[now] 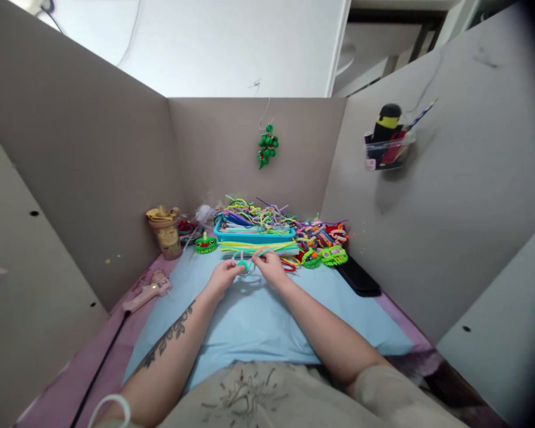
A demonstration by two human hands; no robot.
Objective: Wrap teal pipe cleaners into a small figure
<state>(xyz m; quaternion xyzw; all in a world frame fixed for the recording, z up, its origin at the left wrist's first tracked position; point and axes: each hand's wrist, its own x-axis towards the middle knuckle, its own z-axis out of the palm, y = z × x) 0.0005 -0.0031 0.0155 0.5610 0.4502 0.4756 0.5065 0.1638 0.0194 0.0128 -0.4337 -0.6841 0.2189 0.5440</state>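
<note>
Over the middle of the blue sheet, my left hand [224, 277] is closed in a pinch on a small twisted piece of teal and pale pipe cleaners [246, 267]. Loops and loose ends stick out of it. My right hand [272, 267] pinches a pipe cleaner strand at the right side of the same piece; the fingertips are too small to show the exact grip. Just behind both hands lies a row of straight yellow, green and white pipe cleaners [232, 247]. A red loop [289, 265] rests beyond my right hand.
A blue tray [254, 238] heaped with pipe cleaners stands at the back. Green finished figures [333, 255] and a black case [359, 277] sit to the right. At left are a green piece [205, 244], a tumbler [166, 238] and a corded pink glue gun [147, 295]. Grey panels enclose three sides.
</note>
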